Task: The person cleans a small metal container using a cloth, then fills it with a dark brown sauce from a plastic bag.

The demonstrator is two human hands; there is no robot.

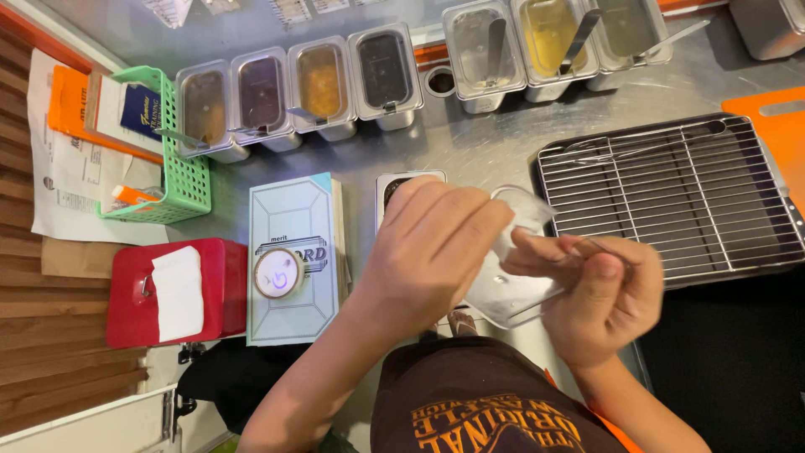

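Holding clear plastic lid (513,289) between left hand (436,247) and right hand (605,294)

Steel counter (486,147) carries sauce tubs (321,80), wire rack (671,197), green basket (180,168).

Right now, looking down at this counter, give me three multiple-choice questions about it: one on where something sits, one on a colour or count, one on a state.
1. Where is the black tray with the wire cooling rack?
A. on the person's right side
B. inside the green plastic basket
C. on the red box

2. What colour is the plastic basket at the left of the steel counter?
A. blue
B. green
C. black

3. What are the two hands doing?
A. resting flat on the counter
B. holding a clear plastic container
C. gripping a spoon in a tub

Answers: 1 A, the rack lies beyond the right hand. 2 B, its mesh walls are green. 3 B, the left hand and right hand both grip the clear container.
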